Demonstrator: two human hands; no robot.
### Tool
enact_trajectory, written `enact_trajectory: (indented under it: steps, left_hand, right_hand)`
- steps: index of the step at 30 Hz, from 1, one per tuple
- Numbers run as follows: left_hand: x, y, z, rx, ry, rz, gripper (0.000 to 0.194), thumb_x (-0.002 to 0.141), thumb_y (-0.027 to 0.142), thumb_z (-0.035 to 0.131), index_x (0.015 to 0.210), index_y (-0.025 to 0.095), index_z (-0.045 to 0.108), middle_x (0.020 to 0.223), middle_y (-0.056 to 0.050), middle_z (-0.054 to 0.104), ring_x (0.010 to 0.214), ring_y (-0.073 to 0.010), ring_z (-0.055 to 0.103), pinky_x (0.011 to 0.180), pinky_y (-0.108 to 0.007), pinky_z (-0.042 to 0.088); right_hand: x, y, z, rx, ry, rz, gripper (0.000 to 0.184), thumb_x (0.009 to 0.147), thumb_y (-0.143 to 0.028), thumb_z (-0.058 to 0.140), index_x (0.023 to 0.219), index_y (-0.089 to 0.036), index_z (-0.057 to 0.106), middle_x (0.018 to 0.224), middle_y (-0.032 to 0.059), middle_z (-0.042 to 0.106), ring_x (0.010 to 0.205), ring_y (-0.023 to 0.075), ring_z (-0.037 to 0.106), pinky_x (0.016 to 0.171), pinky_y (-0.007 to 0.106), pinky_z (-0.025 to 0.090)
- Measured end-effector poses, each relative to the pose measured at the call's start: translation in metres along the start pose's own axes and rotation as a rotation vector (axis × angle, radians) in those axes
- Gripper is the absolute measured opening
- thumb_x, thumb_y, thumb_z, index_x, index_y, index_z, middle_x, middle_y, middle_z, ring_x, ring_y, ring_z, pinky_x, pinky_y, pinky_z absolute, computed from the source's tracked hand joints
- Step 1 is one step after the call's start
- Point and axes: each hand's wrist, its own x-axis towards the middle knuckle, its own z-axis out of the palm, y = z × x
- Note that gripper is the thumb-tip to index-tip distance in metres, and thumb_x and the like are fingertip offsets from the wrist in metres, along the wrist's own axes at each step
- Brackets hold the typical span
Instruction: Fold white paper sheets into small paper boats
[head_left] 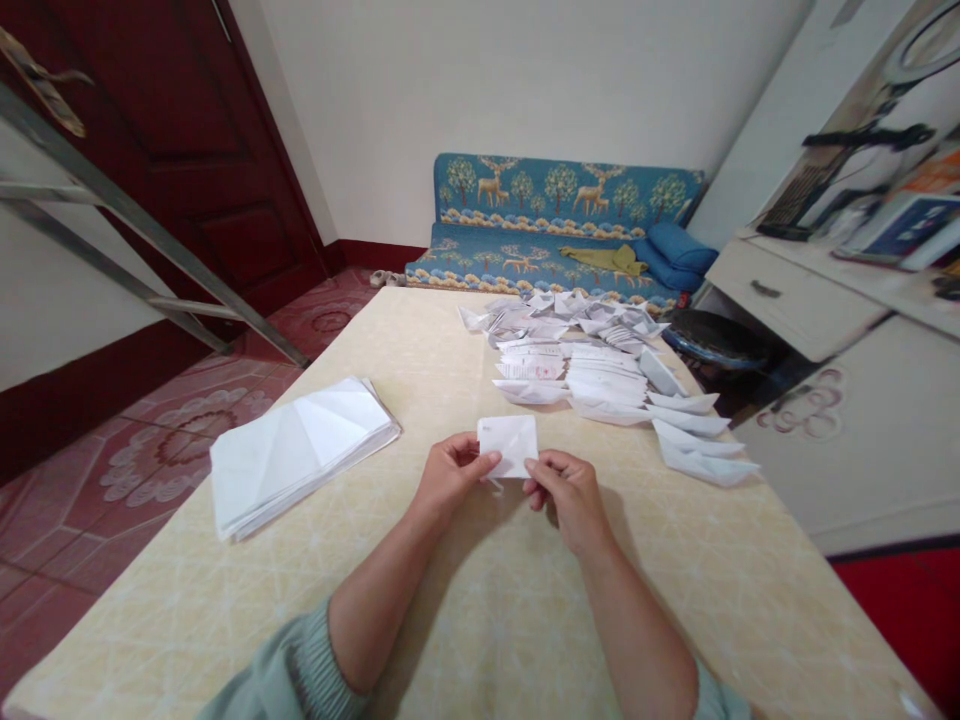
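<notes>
My left hand (454, 478) and my right hand (570, 498) hold a small folded white paper (510, 445) upright between them, pinching its lower edges just above the cream table (675, 610). To the left of my hands lies a squared stack of folded white sheets (304, 458). Ahead and to the right, a loose heap of folded white paper pieces (577, 365) spreads over the far end of the table, with several boat-like shapes among them. Neither hand touches the stack or the heap.
A blue patterned sofa (562, 225) stands beyond the table. A dark red door (180, 150) and a metal ladder (127, 235) are at the left. A white cabinet (817, 400) with a drawer and a dark round stool (712, 340) are at the right.
</notes>
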Motion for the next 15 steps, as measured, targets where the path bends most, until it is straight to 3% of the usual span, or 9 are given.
enact_trajectory:
  steps: [4, 8, 11, 13, 15]
  left_hand:
    - [0.001, -0.0014, 0.0013, 0.025, 0.001, 0.047, 0.028, 0.06, 0.032, 0.076, 0.075, 0.01, 0.067, 0.065, -0.003, 0.065, 0.055, -0.0105, 0.052, 0.052, -0.02, 0.038]
    - [0.0032, -0.0065, -0.0023, 0.085, 0.047, 0.057, 0.025, 0.063, 0.033, 0.073, 0.069, 0.009, 0.067, 0.057, -0.001, 0.062, 0.05, -0.0097, 0.05, 0.05, -0.02, 0.037]
    - [0.0046, -0.0092, -0.006, 0.132, 0.039, 0.076, 0.026, 0.065, 0.034, 0.071, 0.073, 0.01, 0.068, 0.064, -0.004, 0.065, 0.056, -0.0128, 0.055, 0.054, -0.022, 0.041]
    - [0.0048, -0.0095, -0.0073, 0.188, 0.032, 0.125, 0.024, 0.066, 0.032, 0.07, 0.075, 0.011, 0.069, 0.069, -0.005, 0.067, 0.06, -0.0141, 0.057, 0.057, -0.023, 0.042]
    - [0.0044, -0.0085, -0.0073, 0.281, 0.038, 0.215, 0.017, 0.067, 0.028, 0.069, 0.073, 0.012, 0.07, 0.069, -0.005, 0.066, 0.062, -0.0143, 0.057, 0.058, -0.022, 0.042]
  right_hand:
    - [-0.0003, 0.0005, 0.0046, -0.026, -0.055, 0.074, 0.025, 0.071, -0.039, 0.064, 0.066, -0.015, 0.06, 0.061, 0.0044, 0.067, 0.049, 0.0131, 0.061, 0.043, 0.019, 0.044]
    - [0.0011, 0.0036, 0.0076, -0.132, -0.092, 0.071, 0.024, 0.071, -0.038, 0.063, 0.069, -0.014, 0.062, 0.059, 0.0039, 0.065, 0.047, 0.0128, 0.059, 0.043, 0.02, 0.042]
    - [0.0052, 0.0081, 0.0061, -0.24, -0.021, -0.067, 0.02, 0.071, -0.035, 0.063, 0.073, -0.015, 0.064, 0.059, 0.0013, 0.061, 0.049, 0.012, 0.053, 0.045, 0.022, 0.041]
    - [0.0077, 0.0098, 0.0038, -0.321, 0.079, -0.225, 0.017, 0.068, -0.028, 0.065, 0.081, -0.016, 0.066, 0.07, 0.0019, 0.061, 0.057, 0.0128, 0.053, 0.051, 0.023, 0.042]
    - [0.0083, 0.0094, 0.0018, -0.363, 0.168, -0.357, 0.027, 0.067, -0.021, 0.065, 0.093, -0.019, 0.065, 0.085, 0.0031, 0.061, 0.063, 0.0123, 0.052, 0.055, 0.023, 0.043]
